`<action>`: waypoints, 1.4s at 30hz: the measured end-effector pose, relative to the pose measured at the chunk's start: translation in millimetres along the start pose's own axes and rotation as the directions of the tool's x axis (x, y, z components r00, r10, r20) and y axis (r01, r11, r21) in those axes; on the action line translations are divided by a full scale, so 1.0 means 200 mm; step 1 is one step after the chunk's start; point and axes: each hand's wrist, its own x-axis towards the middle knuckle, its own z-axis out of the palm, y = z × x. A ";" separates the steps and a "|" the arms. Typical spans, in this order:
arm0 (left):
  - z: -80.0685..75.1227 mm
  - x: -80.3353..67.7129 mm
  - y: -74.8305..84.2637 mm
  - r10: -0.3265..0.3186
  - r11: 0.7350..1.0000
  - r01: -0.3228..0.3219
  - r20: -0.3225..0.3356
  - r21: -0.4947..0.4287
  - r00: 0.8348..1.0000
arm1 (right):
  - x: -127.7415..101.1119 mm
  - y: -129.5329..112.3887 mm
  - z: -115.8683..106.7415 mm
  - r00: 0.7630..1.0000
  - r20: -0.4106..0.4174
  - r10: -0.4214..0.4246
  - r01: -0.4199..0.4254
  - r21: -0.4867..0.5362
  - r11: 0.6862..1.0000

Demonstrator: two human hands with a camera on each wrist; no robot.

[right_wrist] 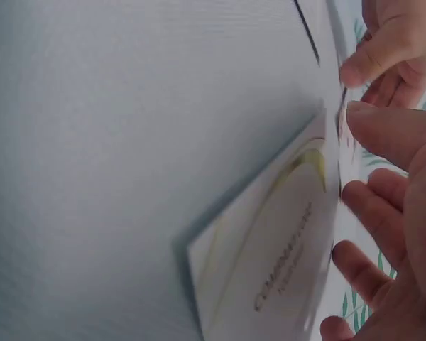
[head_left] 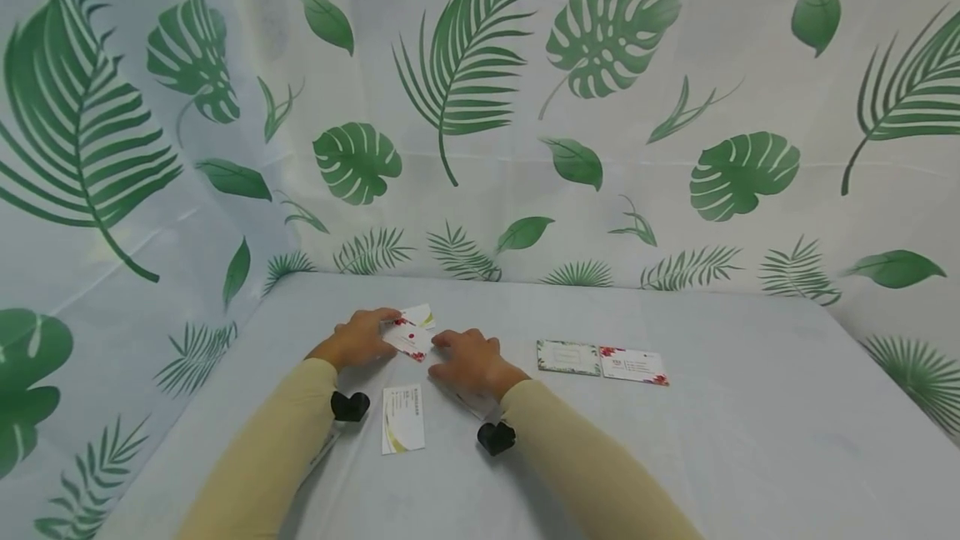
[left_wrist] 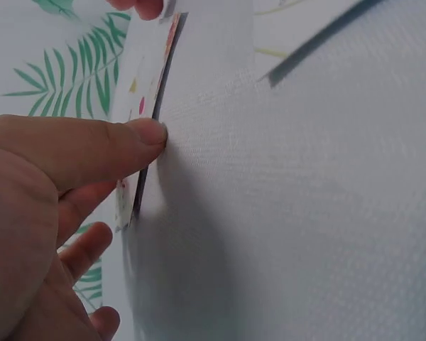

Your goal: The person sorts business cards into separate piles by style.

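The left hand pinches the red-flowered business card at its left end; the right hand, fingers parted, lies just beside its right end, contact unclear.

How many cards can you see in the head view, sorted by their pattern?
Red-flower cards: 2
Green-leaf card: 1
Yellow-swoosh cards: 3
Mostly hidden card, pattern unclear: 1
Total: 7 cards

A white card printed with red flowers sits aslant, its edge pinched in the left hand. The right hand is just beside it.
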 end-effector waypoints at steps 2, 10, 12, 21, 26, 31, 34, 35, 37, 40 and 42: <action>0.00 -0.01 0.01 0.009 1.000 -0.009 0.002 0.016 1.000 | 0.00 0.00 0.00 1.000 0.001 -0.007 0.007 -0.045 0.999; 0.00 -0.06 0.05 -0.053 0.997 0.052 0.014 0.052 0.998 | 0.00 0.01 -0.02 0.999 -0.013 0.040 -0.041 -0.070 0.997; 0.01 -0.08 0.05 -0.039 0.997 0.038 0.021 0.061 0.999 | 0.00 0.01 -0.02 0.999 -0.015 0.046 -0.047 -0.069 0.996; 0.03 -0.09 0.06 0.065 0.995 -0.069 0.053 0.072 0.996 | 0.02 0.07 -0.03 0.999 -0.038 0.032 -0.036 -0.107 0.994; 0.04 -0.09 0.07 0.028 0.998 -0.028 0.011 0.063 1.000 | 0.03 0.08 -0.04 0.994 -0.106 -0.015 0.007 -0.081 0.997; 0.06 -0.09 0.07 0.006 0.999 -0.006 -0.011 0.043 1.000 | 0.05 0.09 -0.05 0.994 -0.112 -0.010 0.004 -0.054 0.999; 0.06 -0.09 0.08 0.007 0.999 -0.007 -0.010 0.049 1.000 | 0.05 0.09 -0.05 0.997 -0.071 0.017 -0.020 -0.040 0.999; 0.05 -0.08 0.08 0.003 0.999 -0.003 -0.010 0.049 1.000 | 0.05 0.09 -0.06 0.998 -0.062 0.021 -0.023 -0.032 0.999; 0.05 -0.08 0.09 -0.002 0.999 0.002 -0.011 0.054 1.000 | 0.05 0.09 -0.06 0.998 -0.053 0.025 -0.025 -0.013 1.000; 0.04 -0.08 0.10 -0.016 0.999 0.017 -0.006 0.046 1.000 | 0.06 0.08 -0.06 0.998 -0.052 0.028 -0.027 0.018 0.999; 0.04 -0.08 0.10 -0.018 0.999 0.018 -0.001 0.048 1.000 | 0.06 0.08 -0.06 0.998 -0.053 0.036 -0.034 0.038 0.999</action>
